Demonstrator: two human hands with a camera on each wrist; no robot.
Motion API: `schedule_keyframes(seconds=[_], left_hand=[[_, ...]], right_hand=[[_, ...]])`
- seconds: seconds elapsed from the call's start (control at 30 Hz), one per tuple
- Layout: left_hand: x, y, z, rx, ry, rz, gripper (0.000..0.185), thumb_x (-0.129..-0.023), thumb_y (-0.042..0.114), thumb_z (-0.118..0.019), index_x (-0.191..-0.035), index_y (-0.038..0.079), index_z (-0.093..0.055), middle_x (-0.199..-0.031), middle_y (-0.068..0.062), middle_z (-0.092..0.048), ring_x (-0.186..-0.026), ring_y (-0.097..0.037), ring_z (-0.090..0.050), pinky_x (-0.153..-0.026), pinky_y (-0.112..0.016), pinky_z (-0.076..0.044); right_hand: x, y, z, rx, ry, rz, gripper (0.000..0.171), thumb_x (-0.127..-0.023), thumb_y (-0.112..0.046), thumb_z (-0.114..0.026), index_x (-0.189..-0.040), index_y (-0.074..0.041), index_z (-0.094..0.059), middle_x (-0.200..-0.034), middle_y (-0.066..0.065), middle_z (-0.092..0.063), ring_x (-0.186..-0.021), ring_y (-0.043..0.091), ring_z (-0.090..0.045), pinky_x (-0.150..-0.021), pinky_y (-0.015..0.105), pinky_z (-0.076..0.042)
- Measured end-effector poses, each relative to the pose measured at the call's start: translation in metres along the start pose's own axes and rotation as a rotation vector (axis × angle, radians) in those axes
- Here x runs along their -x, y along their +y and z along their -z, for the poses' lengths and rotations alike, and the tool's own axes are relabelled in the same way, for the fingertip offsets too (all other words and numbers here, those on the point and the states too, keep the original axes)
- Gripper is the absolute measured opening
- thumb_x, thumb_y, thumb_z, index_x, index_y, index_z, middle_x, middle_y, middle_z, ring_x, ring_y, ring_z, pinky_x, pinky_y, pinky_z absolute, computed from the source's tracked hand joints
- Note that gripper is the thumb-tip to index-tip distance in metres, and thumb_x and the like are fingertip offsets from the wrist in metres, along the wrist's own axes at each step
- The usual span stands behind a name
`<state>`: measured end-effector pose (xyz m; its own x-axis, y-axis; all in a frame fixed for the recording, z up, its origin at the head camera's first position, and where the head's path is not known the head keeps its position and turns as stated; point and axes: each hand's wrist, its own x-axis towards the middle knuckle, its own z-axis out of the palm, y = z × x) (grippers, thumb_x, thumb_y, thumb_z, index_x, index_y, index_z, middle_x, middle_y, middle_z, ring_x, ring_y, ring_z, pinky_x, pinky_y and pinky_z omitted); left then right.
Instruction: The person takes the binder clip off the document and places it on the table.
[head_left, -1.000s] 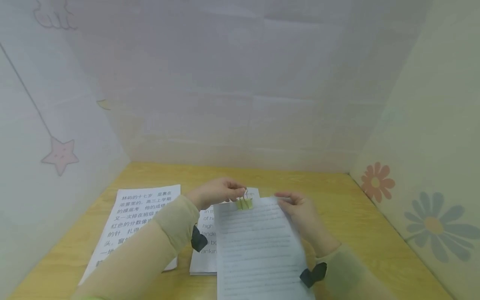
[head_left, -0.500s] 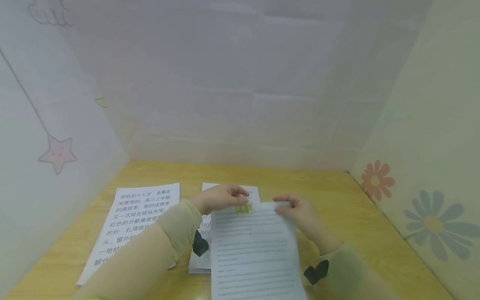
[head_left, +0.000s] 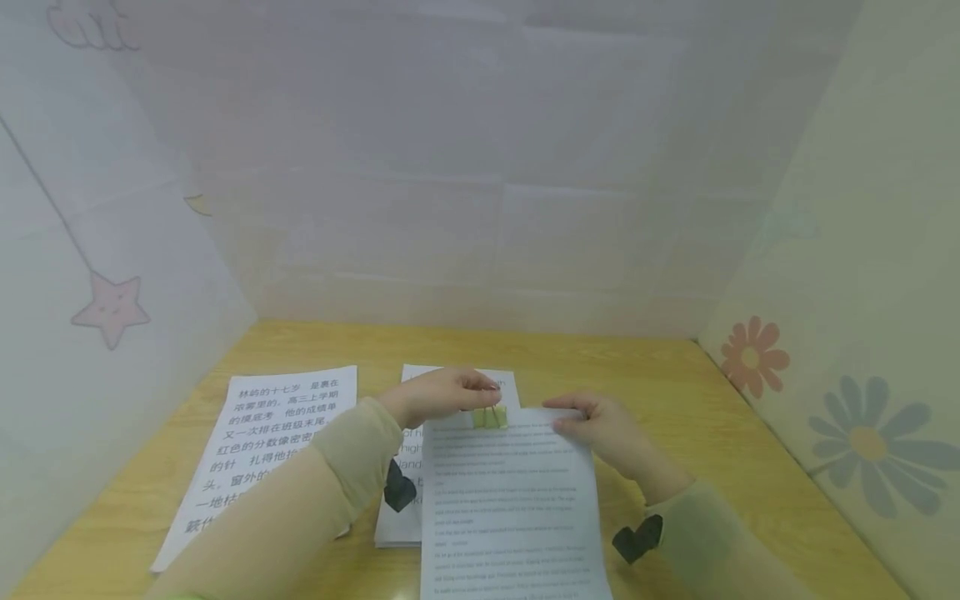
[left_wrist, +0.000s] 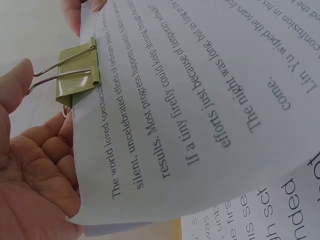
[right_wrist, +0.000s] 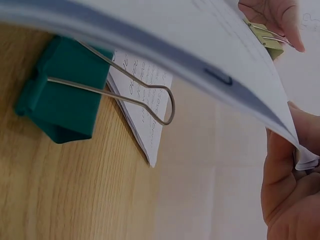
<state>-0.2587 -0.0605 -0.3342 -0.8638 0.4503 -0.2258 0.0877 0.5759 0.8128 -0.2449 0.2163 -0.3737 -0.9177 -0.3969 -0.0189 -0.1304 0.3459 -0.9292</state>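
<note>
Head view above; wrist views close under paper stack (head_left: 517,500).

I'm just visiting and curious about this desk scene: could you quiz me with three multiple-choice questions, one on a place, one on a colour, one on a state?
1. Where is the green binder clip?
A. On the top edge of the held paper stack
B. Flat on the table
C. On the wall

2. What colour is the other clip, lying on the table under the stack?
A. Red
B. Teal
C. Black

3. What is the right hand doing?
A. Hanging free
B. Gripping the stack's corner
C. Pressing the wall

Answers: 1 A, it straddles the top edge by the left hand; 2 B, right wrist view; 3 B, fingers pinch the corner.
</note>
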Motion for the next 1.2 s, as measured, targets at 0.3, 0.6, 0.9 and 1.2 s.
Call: schedule_keyframes(seconds=[0.3,0.6,0.9,1.2], left_hand=[[0.000,0.001,-0.003,0.056,0.015,0.012,0.050,-0.088,0.051,-0.064,-0.130,0.023,-0.059,-0.130,0.004,-0.058,-0.122,-0.024,-0.051,-0.103,-0.046,-0.039],[-0.001,0.002,-0.009,0.060,0.088,-0.018,0.041,-0.090,0.041,-0.066,-0.124,0.017,-0.064,-0.125,0.005,-0.061,-0.117,-0.022,-0.054,-0.101,-0.044,-0.041],[-0.002,0.004,-0.014,0.043,0.127,-0.035,0.040,-0.091,0.040,-0.065,-0.122,0.015,-0.066,-0.130,0.006,-0.059,-0.125,-0.023,-0.050,-0.102,-0.046,-0.040],[-0.001,0.006,-0.017,0.036,0.157,-0.024,0.036,-0.091,0.036,-0.065,-0.122,0.017,-0.067,-0.124,0.004,-0.062,-0.122,-0.024,-0.051,-0.101,-0.047,-0.041]], right_hand=[[0.000,0.004,0.000,-0.003,-0.004,-0.013,0.035,-0.092,-0.016,-0.065,-0.125,-0.004,-0.062,-0.110,0.012,-0.067,-0.088,0.025,-0.066,-0.075,0.036,-0.055],[0.001,0.006,0.000,-0.023,0.004,-0.001,0.033,-0.092,-0.013,-0.065,-0.123,-0.003,-0.063,-0.111,0.013,-0.066,-0.090,0.025,-0.066,-0.075,0.035,-0.055],[0.002,0.009,-0.001,-0.044,0.016,-0.038,0.034,-0.092,-0.013,-0.064,-0.125,-0.003,-0.062,-0.110,0.012,-0.067,-0.090,0.024,-0.066,-0.075,0.034,-0.055],[0.004,0.008,-0.002,-0.041,0.029,-0.042,0.034,-0.091,-0.014,-0.065,-0.123,-0.004,-0.063,-0.109,0.011,-0.067,-0.090,0.025,-0.065,-0.074,0.034,-0.054]])
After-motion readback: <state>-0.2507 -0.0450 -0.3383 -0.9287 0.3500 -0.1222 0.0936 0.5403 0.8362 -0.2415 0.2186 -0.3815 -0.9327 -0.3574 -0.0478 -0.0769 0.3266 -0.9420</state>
